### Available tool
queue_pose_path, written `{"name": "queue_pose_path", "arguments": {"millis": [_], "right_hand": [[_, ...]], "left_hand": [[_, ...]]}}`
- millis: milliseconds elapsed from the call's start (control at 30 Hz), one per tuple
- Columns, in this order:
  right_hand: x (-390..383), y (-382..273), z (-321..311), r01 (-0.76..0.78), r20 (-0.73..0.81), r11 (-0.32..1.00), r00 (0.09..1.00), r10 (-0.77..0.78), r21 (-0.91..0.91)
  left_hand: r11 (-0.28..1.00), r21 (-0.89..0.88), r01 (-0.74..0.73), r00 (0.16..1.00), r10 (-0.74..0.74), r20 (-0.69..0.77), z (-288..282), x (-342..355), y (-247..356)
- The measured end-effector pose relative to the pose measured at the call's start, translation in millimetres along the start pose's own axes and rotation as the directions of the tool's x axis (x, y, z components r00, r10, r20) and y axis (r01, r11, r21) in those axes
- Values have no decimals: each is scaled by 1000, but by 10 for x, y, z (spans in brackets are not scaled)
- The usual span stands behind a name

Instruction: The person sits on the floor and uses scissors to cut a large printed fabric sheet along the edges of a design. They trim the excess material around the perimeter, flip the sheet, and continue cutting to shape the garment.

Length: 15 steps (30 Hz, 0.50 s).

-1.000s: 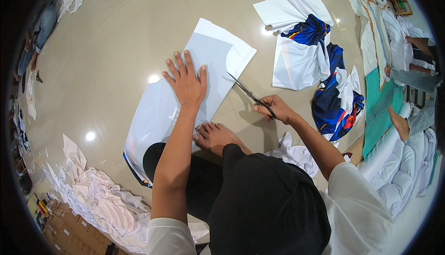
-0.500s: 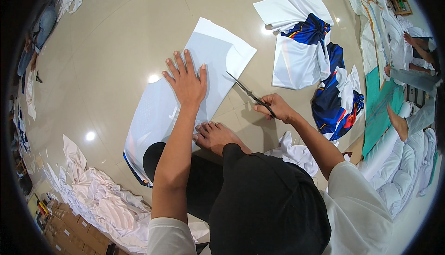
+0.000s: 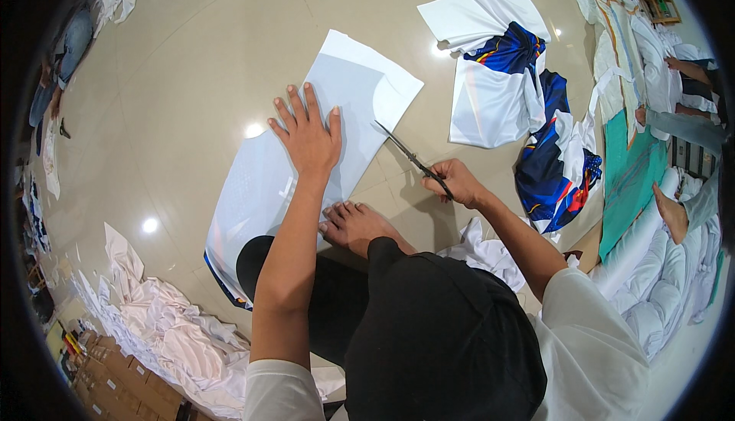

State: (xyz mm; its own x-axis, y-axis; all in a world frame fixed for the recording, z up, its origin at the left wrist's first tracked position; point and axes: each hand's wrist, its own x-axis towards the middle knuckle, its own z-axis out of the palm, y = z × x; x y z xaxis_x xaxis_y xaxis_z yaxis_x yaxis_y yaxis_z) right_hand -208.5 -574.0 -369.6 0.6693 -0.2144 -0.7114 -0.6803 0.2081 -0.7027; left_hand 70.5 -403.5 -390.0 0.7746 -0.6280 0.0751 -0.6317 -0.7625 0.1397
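- Far left, near edge: heap of white fabric scraps (image 3: 164, 337) is lying on the tiled floor (image 3: 176, 61), w/ cardboard boxes (image 3: 115, 379) just beyond it at the rim.
- Left-centre: white fabric panel (image 3: 306, 145) is lying flat on the floor, running from beside the person's knee out to a far corner; dark trim is showing at its near left end.
- Left hand (image 3: 308, 134) is pressing down on the panel, palm flat, fingers spread open – gripping nothing, just pinning the cloth.
- Bare foot (image 3: 358, 226) is resting at the panel's near right edge, touching or just overlapping it; can't tell which.
- Centre-right: right hand (image 3: 453, 184) is closed round the handles of the scissors (image 3: 409, 157), blades pointing far-left toward the panel's right edge. Tips are at or just beside the cloth; can't tell if blades are parted.
- Step in hand, as I judge it: cutting/trimming along the panel's right side, w/ the left hand keeping it taut.
- Next move prob. calls for feeding the blades further along the edge, keeping the lower blade under the cloth, and shifting the pinning hand so the fabric isn't bunching.
- Right: blue-and-white printed pieces (image 3: 498, 76) are lying spread, well apart from the panel.
- Far right: another person's legs (image 3: 681, 126) and rolls of white fabric (image 3: 658, 268) are showing beside a teal sheet (image 3: 632, 184).
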Motion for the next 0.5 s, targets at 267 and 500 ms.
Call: {"name": "queue_pose_path", "arguments": {"millis": [267, 500], "right_hand": [[-35, 30, 62, -1, -7, 999, 1000, 1, 48], [-57, 83, 156, 6, -19, 996, 1000, -5, 85]], "left_hand": [[1000, 4, -16, 999, 17, -32, -2, -7, 2], [1000, -1, -15, 1000, 15, -26, 1, -2, 6]]}}
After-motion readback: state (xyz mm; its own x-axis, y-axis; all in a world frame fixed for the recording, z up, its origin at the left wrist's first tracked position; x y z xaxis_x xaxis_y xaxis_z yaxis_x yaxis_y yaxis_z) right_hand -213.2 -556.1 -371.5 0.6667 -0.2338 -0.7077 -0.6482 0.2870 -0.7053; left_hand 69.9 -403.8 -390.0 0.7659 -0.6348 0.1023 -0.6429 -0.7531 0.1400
